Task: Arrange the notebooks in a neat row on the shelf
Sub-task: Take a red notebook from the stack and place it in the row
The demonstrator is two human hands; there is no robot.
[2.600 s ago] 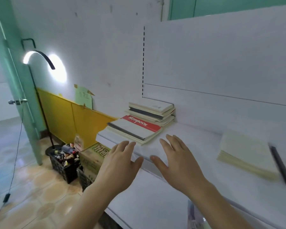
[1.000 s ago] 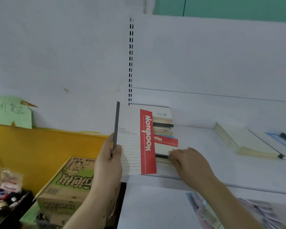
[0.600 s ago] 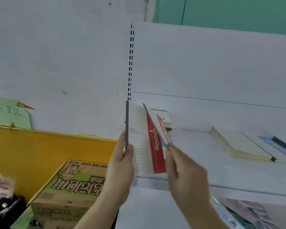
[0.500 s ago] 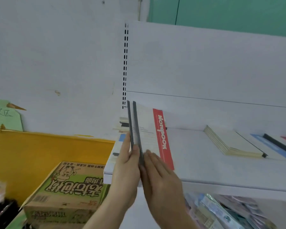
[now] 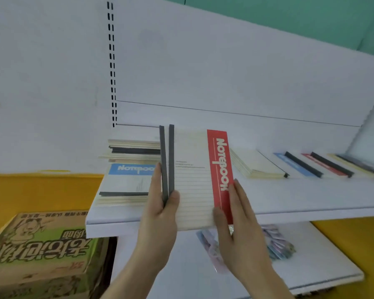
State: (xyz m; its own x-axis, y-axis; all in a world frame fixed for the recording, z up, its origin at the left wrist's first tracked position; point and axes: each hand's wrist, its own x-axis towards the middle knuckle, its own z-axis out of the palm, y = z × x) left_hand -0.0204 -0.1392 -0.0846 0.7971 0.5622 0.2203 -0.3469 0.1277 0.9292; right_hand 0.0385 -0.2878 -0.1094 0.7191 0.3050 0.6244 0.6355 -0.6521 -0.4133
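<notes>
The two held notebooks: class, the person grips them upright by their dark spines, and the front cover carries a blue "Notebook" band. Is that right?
One detail is wrong. In the head view the band on the front held notebook is red; the blue-banded notebook lies flat on the shelf. The rest stands.

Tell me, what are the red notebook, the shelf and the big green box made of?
The red notebook looks like paper: a matte card cover with printed lines and a dark strip, perhaps tape, along its spine. The shelf looks like white painted metal, smooth with a thin folded front edge, though that is a guess. The green box is cardboard: brown edges show around its print.
</notes>
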